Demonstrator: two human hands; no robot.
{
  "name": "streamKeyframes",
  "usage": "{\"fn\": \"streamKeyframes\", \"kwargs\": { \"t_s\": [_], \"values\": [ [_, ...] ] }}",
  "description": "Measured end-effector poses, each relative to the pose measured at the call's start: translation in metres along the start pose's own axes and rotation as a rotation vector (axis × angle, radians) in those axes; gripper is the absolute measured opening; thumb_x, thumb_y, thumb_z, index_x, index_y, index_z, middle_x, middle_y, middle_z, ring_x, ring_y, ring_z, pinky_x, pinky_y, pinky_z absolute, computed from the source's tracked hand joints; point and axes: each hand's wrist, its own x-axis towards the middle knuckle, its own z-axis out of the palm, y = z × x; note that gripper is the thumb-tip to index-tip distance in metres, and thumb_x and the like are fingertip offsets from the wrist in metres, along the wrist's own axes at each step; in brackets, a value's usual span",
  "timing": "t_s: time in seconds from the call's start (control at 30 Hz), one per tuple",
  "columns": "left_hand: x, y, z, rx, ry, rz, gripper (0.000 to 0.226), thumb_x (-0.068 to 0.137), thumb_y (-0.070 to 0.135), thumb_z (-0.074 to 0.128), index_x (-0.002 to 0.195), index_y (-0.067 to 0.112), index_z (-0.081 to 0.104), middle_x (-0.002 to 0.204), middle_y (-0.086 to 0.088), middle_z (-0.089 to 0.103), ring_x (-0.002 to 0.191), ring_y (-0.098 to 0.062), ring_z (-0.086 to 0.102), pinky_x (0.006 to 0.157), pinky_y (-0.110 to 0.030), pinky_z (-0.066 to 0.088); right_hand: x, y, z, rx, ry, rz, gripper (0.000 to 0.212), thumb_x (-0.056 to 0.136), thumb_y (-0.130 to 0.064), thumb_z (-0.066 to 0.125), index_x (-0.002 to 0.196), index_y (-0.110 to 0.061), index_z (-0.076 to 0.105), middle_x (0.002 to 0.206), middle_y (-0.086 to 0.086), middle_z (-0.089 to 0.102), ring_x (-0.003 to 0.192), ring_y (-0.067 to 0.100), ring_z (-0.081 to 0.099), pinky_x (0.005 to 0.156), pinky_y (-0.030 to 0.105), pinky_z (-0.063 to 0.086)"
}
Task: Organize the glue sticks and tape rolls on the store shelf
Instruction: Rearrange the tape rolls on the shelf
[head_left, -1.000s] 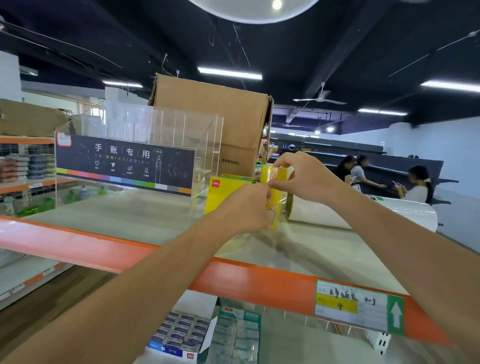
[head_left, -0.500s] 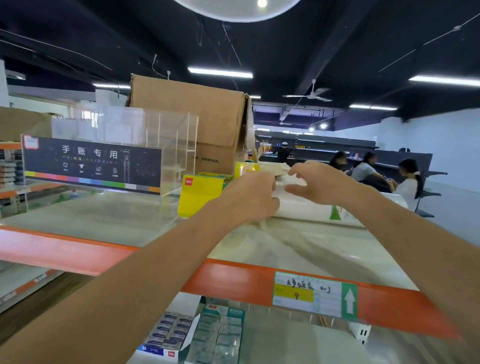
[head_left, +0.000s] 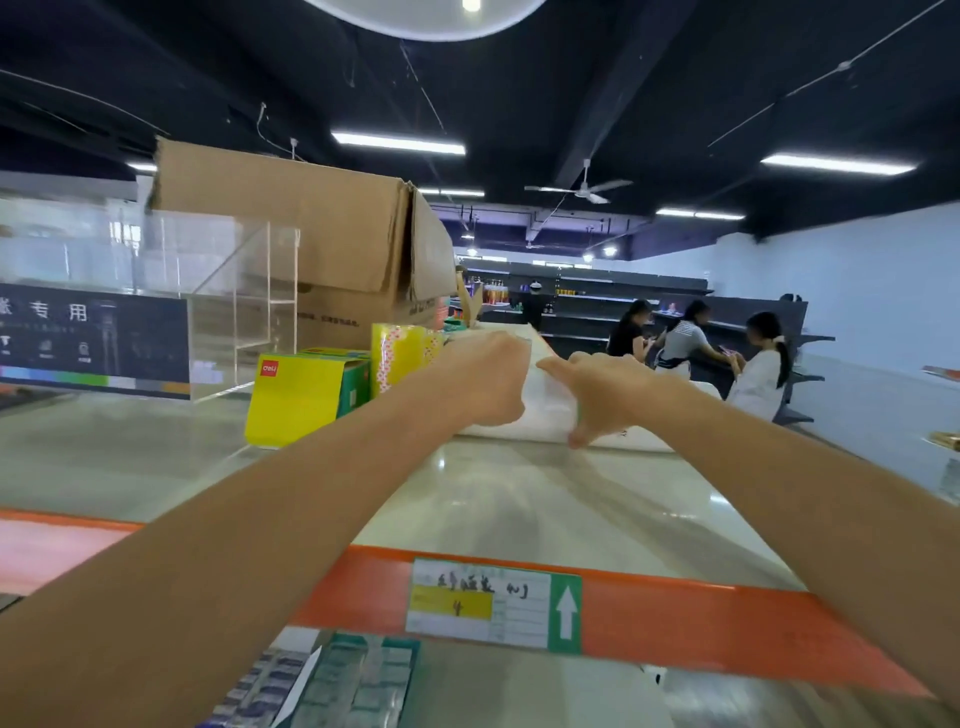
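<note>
A stack of yellow tape rolls (head_left: 405, 353) in clear wrap stands upright on the top shelf (head_left: 519, 499), tight against a yellow and green box (head_left: 304, 397). My left hand (head_left: 485, 379) is curled just right of the stack, its knuckles toward me. Its fingers are hidden, so I cannot tell whether it touches or grips the rolls. My right hand (head_left: 605, 397) lies with fingers spread on a big white roll (head_left: 545, 415) that lies behind both hands.
A large cardboard box (head_left: 311, 244) and a clear acrylic display case (head_left: 156, 291) stand at the back left. The orange shelf edge (head_left: 675, 618) carries a label. Packs of goods (head_left: 358, 680) fill the shelf below. Three people sit at far shelves on the right.
The tape stack, held up in both hands a second ago, now stands beside the yellow box. My right hand has dropped onto the white roll. The camera has moved closer.
</note>
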Motion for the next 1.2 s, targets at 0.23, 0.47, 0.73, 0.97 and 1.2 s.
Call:
{"fn": "streamKeyframes", "kwargs": {
  "t_s": [0.23, 0.47, 0.73, 0.97, 1.2],
  "values": [
    [0.015, 0.004, 0.011, 0.063, -0.14, 0.013, 0.087, 0.062, 0.063, 0.074, 0.125, 0.011, 0.046, 0.113, -0.004, 0.057, 0.098, -0.025, 0.057, 0.078, -0.036, 0.051, -0.023, 0.013, -0.002, -0.063, 0.195, -0.121, 0.098, 0.064, -0.053, 0.074, 0.144, -0.032, 0.023, 0.132, -0.006, 0.048, 0.116, 0.02, 0.051, 0.084, 0.037, 0.045],
    [0.019, 0.008, 0.014, -0.113, -0.101, -0.017, 0.092, 0.053, 0.064, 0.077, 0.122, 0.014, 0.044, 0.106, -0.004, 0.061, 0.087, -0.023, 0.06, 0.075, -0.042, 0.056, -0.045, 0.021, -0.013, -0.103, 0.441, -0.163, 0.082, 0.07, -0.05, 0.071, 0.141, -0.027, 0.036, 0.139, -0.004, 0.047, 0.13, 0.021, 0.043, 0.109, 0.051, 0.029],
    [0.016, 0.001, 0.007, -0.683, -0.018, -0.277, 0.08, 0.056, 0.06, 0.076, 0.116, 0.02, 0.041, 0.106, 0.0, 0.054, 0.093, -0.021, 0.055, 0.076, -0.038, 0.05, -0.055, 0.015, -0.021, 0.515, 0.783, 0.279, 0.026, 0.087, -0.038, 0.059, 0.096, -0.014, 0.054, 0.091, 0.0, 0.055, 0.083, 0.018, 0.053, 0.07, 0.037, 0.047],
    [0.004, 0.016, 0.005, -1.036, 0.104, -0.298, 0.082, 0.064, 0.043, 0.083, 0.124, 0.019, 0.033, 0.1, 0.011, 0.052, 0.086, -0.005, 0.053, 0.064, -0.022, 0.043, -0.049, -0.002, -0.036, 1.482, 0.307, 0.21, 0.039, 0.087, -0.05, 0.057, 0.117, -0.026, 0.051, 0.106, -0.009, 0.066, 0.095, 0.014, 0.067, 0.075, 0.043, 0.06],
    [0.0, 0.014, 0.008, -1.045, -0.038, -0.282, 0.077, 0.066, 0.031, 0.077, 0.129, 0.017, 0.034, 0.121, 0.003, 0.053, 0.104, -0.013, 0.054, 0.076, -0.027, 0.05, -0.04, 0.001, -0.028, 1.468, 0.186, 0.028, 0.035, 0.081, -0.037, 0.071, 0.114, -0.04, 0.058, 0.109, -0.012, 0.071, 0.1, 0.013, 0.068, 0.084, 0.045, 0.057]
  ]
}}
